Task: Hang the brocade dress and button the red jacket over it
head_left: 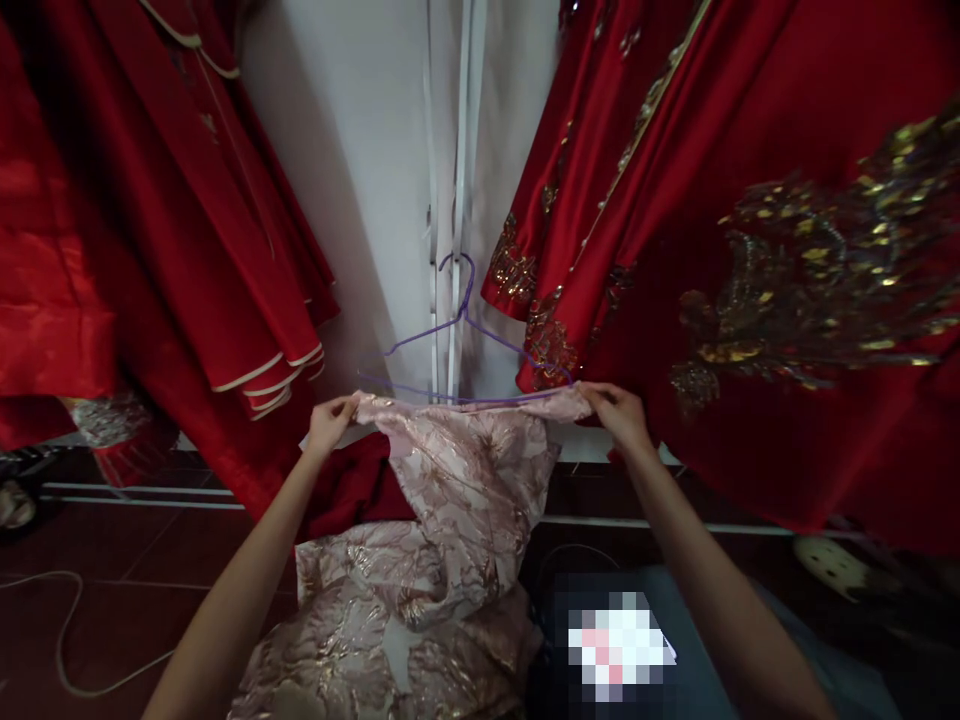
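A pale pink garment (457, 480) with a gold leaf pattern hangs from a thin purple wire hanger (457, 330) and spills down onto my lap. My left hand (330, 418) pinches the garment's left shoulder at the hanger's left end. My right hand (616, 408) pinches the right shoulder at the hanger's right end. Both hands are closed on the fabric. The hanger's hook rises in front of a white wall (375, 150).
Red satin garments (187, 250) with cream piping hang at the left. Red dresses (750, 250) with gold embroidery hang at the right. A white cable (64, 640) lies on the dark red floor at the lower left. A pale shoe (832, 565) sits at the lower right.
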A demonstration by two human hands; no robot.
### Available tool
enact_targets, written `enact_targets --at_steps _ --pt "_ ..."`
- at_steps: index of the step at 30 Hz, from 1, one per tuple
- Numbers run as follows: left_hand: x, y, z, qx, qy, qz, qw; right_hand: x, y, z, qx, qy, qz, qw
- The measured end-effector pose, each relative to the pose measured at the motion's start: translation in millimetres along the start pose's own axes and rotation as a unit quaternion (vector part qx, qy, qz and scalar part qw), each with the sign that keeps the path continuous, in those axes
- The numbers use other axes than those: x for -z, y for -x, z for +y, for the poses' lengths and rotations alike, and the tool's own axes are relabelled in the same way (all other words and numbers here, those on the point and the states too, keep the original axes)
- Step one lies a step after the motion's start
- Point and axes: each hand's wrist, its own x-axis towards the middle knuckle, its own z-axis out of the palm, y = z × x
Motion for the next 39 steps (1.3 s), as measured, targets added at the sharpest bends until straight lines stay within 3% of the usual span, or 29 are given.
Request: enact_targets --at_steps 3,6,8,10,13,16,18,23,30,39 --pt "6.3 18.8 -1.5 -0.01 -0.063 -0.041 0.997 0.6 30.3 8.6 -0.004 0.031 -0.117 0.993" --pt "-3.0 28.5 35.4 -0.115 -0.159 -0.092 0.976 -0.4 55.3 -13.5 0.054 0.042 -0.25 0.966" --pt "-20.5 31.3 69.1 -0.194 -0.195 -0.092 0.957 -0.4 61.2 -38.9 0.118 0.058 -0.282 0.95" --pt "-43.8 32.7 97.2 -0.254 -0.213 -0.103 0.938 0.4 56.4 -61.7 0.191 0.084 -0.253 0.945" --pt "-77.7 35.1 116.4 -0.296 -0.195 -0.187 0.916 5.7 33.7 -73.5 0.247 0.123 -0.142 0.951" --pt "-96.3 39.1 113.6 -0.29 -0.184 -0.236 0.909 18.7 6.3 -55.9 0.199 0.195 -0.007 0.96" --pt "-98.7 41.7 109.0 -0.282 -0.183 -0.24 0.911 30.0 -6.6 -37.6 0.155 0.237 0.038 0.958" --pt "-92.0 45.0 108.3 -0.284 -0.18 -0.251 0.908 47.4 -14.1 -13.8 0.113 0.264 0.061 0.956" --pt "-92.2 49.8 112.3 -0.283 -0.229 -0.238 0.9 43.5 -6.8 -23.6 0.113 0.183 0.043 0.976" --pt "-92.5 55.0 114.9 -0.281 -0.253 -0.239 0.895 41.6 -4.5 -25.2 0.143 0.152 0.053 0.977"
